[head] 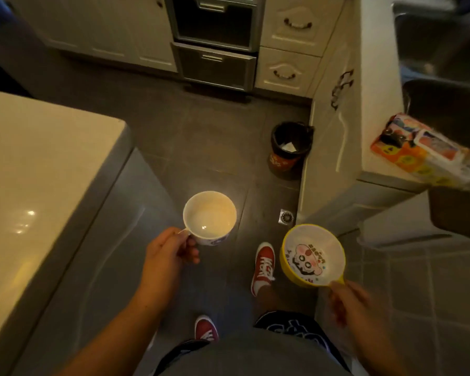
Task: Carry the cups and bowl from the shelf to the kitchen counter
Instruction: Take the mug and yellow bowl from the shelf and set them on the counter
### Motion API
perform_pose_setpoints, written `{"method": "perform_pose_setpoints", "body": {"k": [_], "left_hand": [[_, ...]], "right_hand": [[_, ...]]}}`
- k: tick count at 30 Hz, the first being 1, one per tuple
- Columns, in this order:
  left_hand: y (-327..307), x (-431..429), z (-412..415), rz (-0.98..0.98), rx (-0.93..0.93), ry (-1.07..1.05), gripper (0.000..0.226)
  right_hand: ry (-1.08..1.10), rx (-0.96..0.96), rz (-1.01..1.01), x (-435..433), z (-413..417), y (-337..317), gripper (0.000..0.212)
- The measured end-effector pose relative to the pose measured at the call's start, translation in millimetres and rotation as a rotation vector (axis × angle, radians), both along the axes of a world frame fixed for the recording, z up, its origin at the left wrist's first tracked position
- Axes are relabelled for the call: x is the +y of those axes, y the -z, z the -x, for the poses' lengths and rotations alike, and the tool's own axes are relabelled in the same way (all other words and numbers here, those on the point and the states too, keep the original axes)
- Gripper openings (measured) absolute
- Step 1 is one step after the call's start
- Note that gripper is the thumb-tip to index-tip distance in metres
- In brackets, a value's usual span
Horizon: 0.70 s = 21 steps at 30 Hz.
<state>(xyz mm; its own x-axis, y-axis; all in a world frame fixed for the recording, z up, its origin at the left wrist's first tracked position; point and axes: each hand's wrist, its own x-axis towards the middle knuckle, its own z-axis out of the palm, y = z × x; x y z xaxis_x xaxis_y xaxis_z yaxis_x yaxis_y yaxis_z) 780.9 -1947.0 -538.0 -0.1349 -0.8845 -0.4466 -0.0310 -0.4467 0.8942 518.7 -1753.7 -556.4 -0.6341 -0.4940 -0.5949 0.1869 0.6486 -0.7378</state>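
My left hand (168,253) grips the handle of a white cup (209,215), held upright and empty above the dark floor. My right hand (349,299) pinches the small handle of a yellow bowl (314,255) with a white inside and a cartoon face printed on its bottom; the bowl tilts slightly toward me. Both are carried at waist height, the cup on the left and the bowl on the right. The kitchen counter (375,90) runs along the right side, past the bowl.
A pale island top (33,172) fills the left. A black bin (289,147) stands on the floor by the right cabinet, with a floor drain (286,216) nearer me. An orange packet (423,156) lies on the counter's near end beside a dark sink (445,50). Oven and drawers are ahead.
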Motion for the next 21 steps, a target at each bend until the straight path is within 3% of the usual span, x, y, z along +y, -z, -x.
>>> {"method": "perform_pose_setpoints", "body": {"k": [9,21], "left_hand": [[-15.0,-110.6,129.4,0.018,0.009,-0.032,0.030],[-16.2,-215.3,141.8,-0.020,-0.022,-0.383,0.029]], "right_hand": [[-0.082,0.033,0.068,-135.2,126.4,3.8,0.032],[-0.394,-0.016,0.147,-380.0,166.4,-10.4,0.034]]}}
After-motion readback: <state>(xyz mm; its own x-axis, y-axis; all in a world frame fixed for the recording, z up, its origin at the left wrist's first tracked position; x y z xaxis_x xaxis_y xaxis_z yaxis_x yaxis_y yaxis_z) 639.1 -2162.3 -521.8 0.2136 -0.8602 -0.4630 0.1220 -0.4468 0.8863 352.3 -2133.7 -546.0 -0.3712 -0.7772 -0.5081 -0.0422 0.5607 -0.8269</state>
